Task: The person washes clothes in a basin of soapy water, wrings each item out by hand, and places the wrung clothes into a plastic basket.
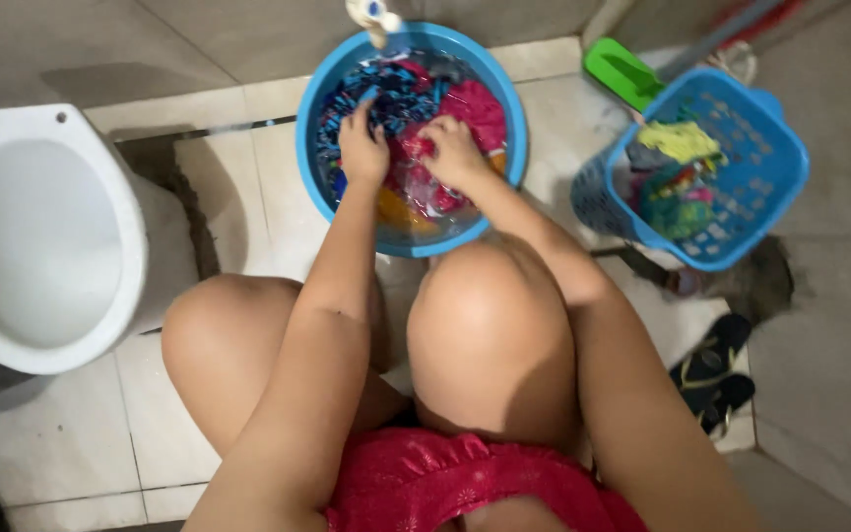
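Observation:
A round blue basin (309,118) stands on the tiled floor ahead of my knees, filled with water and wet clothes of several colours. My left hand (361,146) presses down on a blue patterned cloth (386,94) near the basin's middle. Beside it, my right hand (453,153) grips a pink-red garment (475,108) in the water. Both hands are close together and partly wet. Part of the cloth under them is hidden.
A white toilet bowl (41,236) sits at the left. On the right a blue laundry basket (741,167) holds more clothes, with a green dustpan (622,74) behind it. Dark sandals (716,374) lie at the lower right. A tap (371,15) hangs over the basin.

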